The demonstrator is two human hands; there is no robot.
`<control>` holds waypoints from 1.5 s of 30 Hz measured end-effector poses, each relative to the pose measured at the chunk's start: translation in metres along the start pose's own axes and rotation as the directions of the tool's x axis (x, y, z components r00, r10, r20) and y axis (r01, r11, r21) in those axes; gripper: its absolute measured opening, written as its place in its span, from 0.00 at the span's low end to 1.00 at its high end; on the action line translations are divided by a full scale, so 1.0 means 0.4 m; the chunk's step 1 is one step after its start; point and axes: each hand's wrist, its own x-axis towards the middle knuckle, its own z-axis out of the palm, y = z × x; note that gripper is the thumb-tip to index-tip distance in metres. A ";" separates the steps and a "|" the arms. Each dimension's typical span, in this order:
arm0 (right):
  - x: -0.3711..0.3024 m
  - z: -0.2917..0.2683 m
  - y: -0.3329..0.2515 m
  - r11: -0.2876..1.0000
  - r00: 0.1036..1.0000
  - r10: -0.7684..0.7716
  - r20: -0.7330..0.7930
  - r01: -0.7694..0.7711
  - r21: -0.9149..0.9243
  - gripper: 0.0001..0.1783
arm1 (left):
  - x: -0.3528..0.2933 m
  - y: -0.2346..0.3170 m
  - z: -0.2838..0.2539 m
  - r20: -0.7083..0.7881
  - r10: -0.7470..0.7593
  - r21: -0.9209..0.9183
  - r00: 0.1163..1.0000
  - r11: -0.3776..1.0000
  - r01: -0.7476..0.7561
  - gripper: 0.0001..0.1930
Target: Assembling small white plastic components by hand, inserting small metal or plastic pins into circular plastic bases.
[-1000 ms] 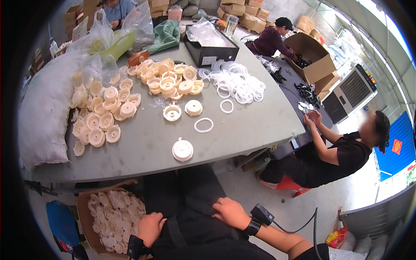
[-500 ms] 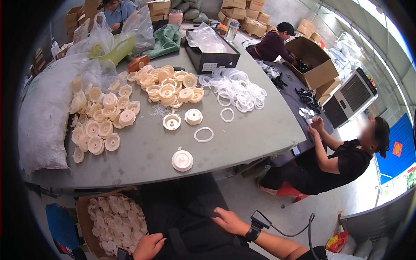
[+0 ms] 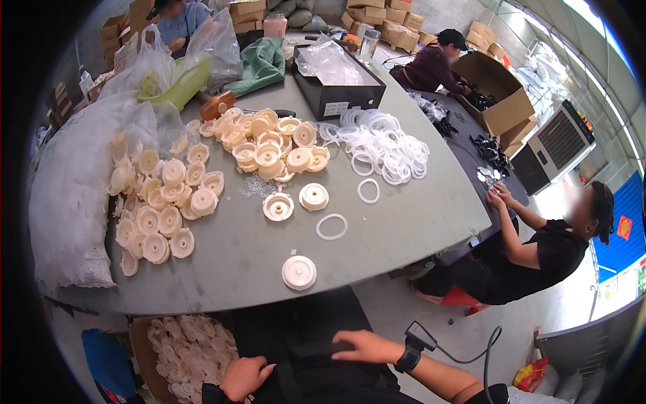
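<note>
My left hand [image 3: 246, 378] rests low over my dark lap, beside a box of cream plastic parts [image 3: 195, 353]; its visible fingers are loosely apart with nothing in them. My right hand [image 3: 365, 348] hovers over the lap, open and empty, its fingertips slightly blurred. A single round cream cap [image 3: 299, 273] lies near the table's front edge. Beyond it are a white ring [image 3: 332, 227], another ring [image 3: 368, 191], and two round parts, one showing its hollow inside [image 3: 278, 207], the other its stepped face [image 3: 313, 196].
Piles of cream parts [image 3: 155, 248] and white rings [image 3: 397, 145] cover the table's [image 3: 417, 219] middle. A white sack [image 3: 74, 202], an orange-headed mallet [image 3: 217, 106] and a black box [image 3: 336, 97] stand around them. Co-workers sit right and behind. A cable [image 3: 464, 351] runs from my right wrist.
The view has shifted, so the table sits lower and further right. My right hand has risen off my lap with its fingers stretching out. The left hand stays near the lap.
</note>
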 end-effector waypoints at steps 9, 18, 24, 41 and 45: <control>0.058 -0.087 0.101 0.668 0.960 0.267 0.083 -0.246 0.703 0.17 | -0.004 0.049 -0.017 0.061 0.171 -0.312 0.983 0.939 -0.144 0.11; -0.015 -0.064 0.177 0.746 0.859 0.184 0.478 -0.438 0.501 0.15 | -0.049 0.037 -0.022 0.101 0.158 -0.395 0.982 0.913 -0.106 0.10; -0.033 -0.046 0.179 0.341 0.932 0.055 0.359 -0.355 0.870 0.13 | 0.026 -0.035 0.041 -0.295 -0.338 -0.845 0.894 0.530 -0.078 0.06; 0.081 0.018 0.036 0.828 0.985 0.153 0.084 -0.174 0.533 0.20 | 0.185 -0.014 0.067 -0.491 -0.269 -0.621 0.829 0.775 -0.116 0.09; 0.057 -0.059 0.054 0.862 0.913 0.407 -0.014 -0.379 0.336 0.25 | 0.142 -0.017 0.070 -0.512 -0.057 -0.213 0.857 0.975 -0.062 0.13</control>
